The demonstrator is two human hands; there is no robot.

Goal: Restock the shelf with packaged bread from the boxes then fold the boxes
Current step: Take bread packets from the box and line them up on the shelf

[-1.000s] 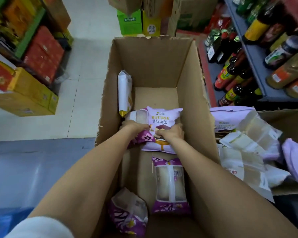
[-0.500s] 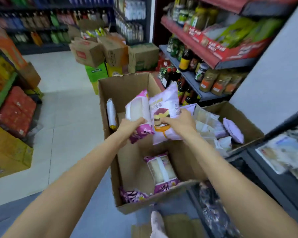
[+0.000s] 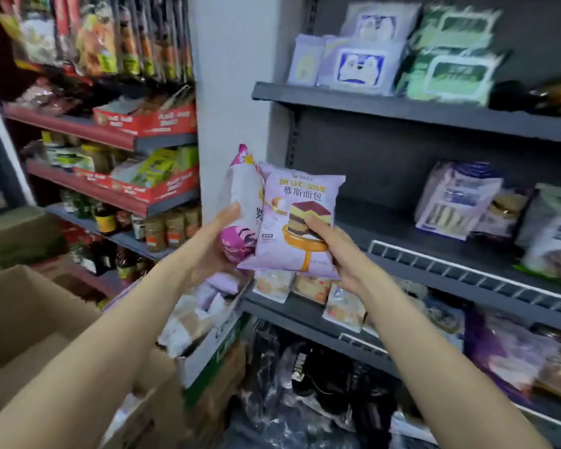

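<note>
My left hand (image 3: 215, 244) grips a white and magenta bread pack (image 3: 240, 196), held upright. My right hand (image 3: 334, 251) grips a lilac mousse bread pack (image 3: 300, 196) with a layered cake picture, its face toward me. Both packs are raised side by side in front of the dark grey shelf (image 3: 434, 264), level with its middle board. The big open cardboard box (image 3: 30, 319) is at the lower left. A second box (image 3: 214, 345) holding several bread packs stands between it and the shelf.
Several bread packs lie at the right of the middle board and on the lower boards. The top board (image 3: 402, 106) carries purple and green packs. A red-edged shelf (image 3: 117, 189) with bottles and jars stands at left, past a white pillar (image 3: 234, 92).
Both hands lifted the two packs out of the big box and up to the grey shelf. My view swung from down into the box to up and right at the shelf.
</note>
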